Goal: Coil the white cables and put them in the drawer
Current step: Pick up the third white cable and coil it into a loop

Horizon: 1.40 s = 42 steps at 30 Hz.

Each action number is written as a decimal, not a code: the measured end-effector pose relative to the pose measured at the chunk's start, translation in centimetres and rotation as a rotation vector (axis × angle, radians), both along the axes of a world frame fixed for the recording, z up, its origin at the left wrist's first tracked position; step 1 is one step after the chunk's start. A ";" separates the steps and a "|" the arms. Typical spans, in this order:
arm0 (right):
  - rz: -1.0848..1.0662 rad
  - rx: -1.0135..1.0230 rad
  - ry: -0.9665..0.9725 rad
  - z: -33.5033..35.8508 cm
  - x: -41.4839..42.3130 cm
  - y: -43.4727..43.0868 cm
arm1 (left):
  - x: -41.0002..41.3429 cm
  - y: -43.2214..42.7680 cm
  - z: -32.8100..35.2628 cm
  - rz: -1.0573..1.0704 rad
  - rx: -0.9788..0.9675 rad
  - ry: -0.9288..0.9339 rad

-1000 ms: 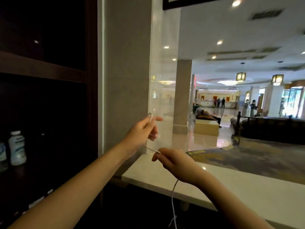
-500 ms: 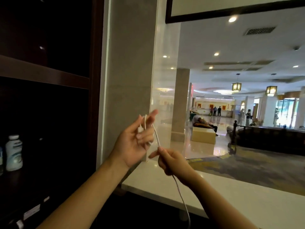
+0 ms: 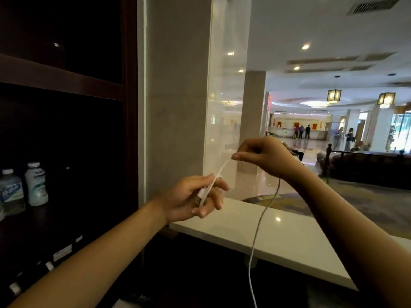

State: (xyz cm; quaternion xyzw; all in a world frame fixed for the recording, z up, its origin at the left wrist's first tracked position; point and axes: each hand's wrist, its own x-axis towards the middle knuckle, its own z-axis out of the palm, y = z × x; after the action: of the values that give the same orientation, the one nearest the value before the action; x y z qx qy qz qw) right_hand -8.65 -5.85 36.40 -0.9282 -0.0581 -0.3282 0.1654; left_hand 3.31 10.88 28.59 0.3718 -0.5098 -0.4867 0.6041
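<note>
White counter [image 3: 289, 236] below both hands, left hand [image 3: 195, 196] and right hand [image 3: 269, 156], pinching white cable [image 3: 255, 241]; 2 bottles [image 3: 22, 187] left.

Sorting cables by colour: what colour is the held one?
White cable, clearest in the head view.

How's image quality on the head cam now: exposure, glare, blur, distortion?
Head view: bright lobby backlights the scene, so the dark shelf is nearly black; ceiling-light glare on the glass panel and white counter; left hand fingertips and white cable slightly motion-blurred; right hand sharper; wide-angle bending at the edges.
</note>
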 end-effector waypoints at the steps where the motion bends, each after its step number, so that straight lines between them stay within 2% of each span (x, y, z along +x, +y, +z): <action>1: 0.002 0.066 -0.005 -0.8 0.6 -0.7 | 0.1 0.2 -0.1 -0.145 -0.081 0.187; 2: -0.006 0.128 0.006 -2.2 1.3 -1.2 | 0.0 0.2 0.0 -0.261 -0.158 0.349; 3: -0.009 0.185 0.037 -3.9 1.9 -1.2 | -0.2 0.3 0.5 -0.277 -0.226 0.465; 5: 0.015 0.266 0.147 -7.7 2.8 -0.1 | -1.0 -0.3 1.7 -0.082 -0.342 0.553; 6: 0.037 0.254 0.197 -9.3 3.0 0.9 | -1.1 -0.9 2.1 0.077 -0.377 0.520; 7: 0.070 0.186 0.230 -10.5 2.9 2.0 | -1.2 -1.5 2.4 0.260 -0.387 0.410; 8: 0.099 0.078 0.249 -11.0 2.7 3.1 | -1.1 -2.0 2.4 0.473 -0.354 0.175; 9: 0.117 -0.043 0.271 -10.8 2.2 4.0 | -0.8 -2.5 2.1 0.688 -0.303 -0.165; 10: 0.120 -0.160 0.287 -9.9 1.6 4.6 | -0.2 -3.0 1.5 0.818 -0.228 -0.500; 11: 0.113 -0.243 0.285 -8.6 0.9 4.8 | 0.6 -3.4 0.8 0.878 -0.144 -0.726; 12: 0.092 -0.285 0.259 -7.1 0.4 4.5 | 1.2 -3.3 0.5 0.894 -0.059 -0.809; 13: 0.061 -0.309 0.209 -5.4 0.0 4.0 | 1.6 -2.9 0.3 0.862 0.016 -0.756; 15: 0.000 -0.298 0.090 -2.5 -0.6 2.2 | 1.8 -1.8 0.0 0.666 0.105 -0.513; 17: -0.028 -0.166 -0.014 -1.2 -0.5 -0.3 | 1.2 -0.6 -0.1 0.397 0.113 -0.280; 20: -0.018 0.114 -0.043 -3.3 0.6 -3.1 | -0.1 0.1 -0.2 -0.193 -0.069 0.202; 21: -0.013 0.191 -0.003 -4.9 1.1 -3.1 | -0.8 0.0 0.0 -0.278 -0.155 0.364; 22: -0.004 0.251 0.058 -6.7 1.7 -2.7 | -1.4 -0.3 0.5 -0.239 -0.209 0.482; 24: 0.016 0.251 0.215 -10.6 2.4 -0.7 | -2.0 -1.2 1.3 0.045 -0.314 0.568; 26: 0.052 0.027 0.402 -13.1 1.9 1.9 | -2.0 -1.8 1.9 0.422 -0.370 0.396; 27: 0.075 -0.090 0.460 -13.3 1.3 2.9 | -1.7 -2.1 1.9 0.593 -0.335 0.185; 29: 0.087 -0.160 0.382 -11.3 -0.5 3.6 | -0.7 -2.1 1.1 0.837 -0.155 -0.367; 30: 0.082 -0.143 0.303 -9.6 -1.2 3.4 | -0.3 -2.0 0.3 0.829 -0.029 -0.553; 31: 0.075 -0.145 0.218 -7.8 -1.8 2.9 | -0.2 -1.8 -0.4 0.756 0.095 -0.629; 32: 0.055 -0.155 0.142 -6.0 -2.2 2.2 | -0.5 -1.5 -1.0 0.648 0.194 -0.621; 33: 0.029 -0.142 0.096 -4.6 -2.3 1.3 | -0.9 -1.3 -1.5 0.550 0.247 -0.554; 35: 0.013 -0.047 0.035 -3.1 -2.0 -0.3 | -1.8 -1.0 -2.4 0.405 0.213 -0.284; 37: 0.017 0.062 0.012 -3.9 -1.0 -1.4 | -2.4 -0.8 -3.0 0.210 0.095 0.077; 39: 0.024 0.169 0.065 -6.7 0.0 -1.6 | -2.8 -0.9 -3.2 -0.073 -0.043 0.358; 40: 0.027 0.228 0.097 -8.5 0.5 -1.2 | -3.0 -1.1 -3.1 -0.139 -0.113 0.474; 41: 0.031 0.291 0.129 -10.2 0.8 -0.6 | -3.3 -1.4 -3.0 -0.094 -0.164 0.550; 42: 0.027 0.349 0.155 -11.7 0.9 0.4 | -3.5 -1.8 -3.0 0.040 -0.197 0.579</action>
State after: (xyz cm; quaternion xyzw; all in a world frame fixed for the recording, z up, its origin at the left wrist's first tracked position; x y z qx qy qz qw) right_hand -7.77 -5.45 24.68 -0.9071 0.0004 -0.2585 0.3322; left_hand -0.14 9.11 25.63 0.1672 -0.3537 -0.5087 0.7669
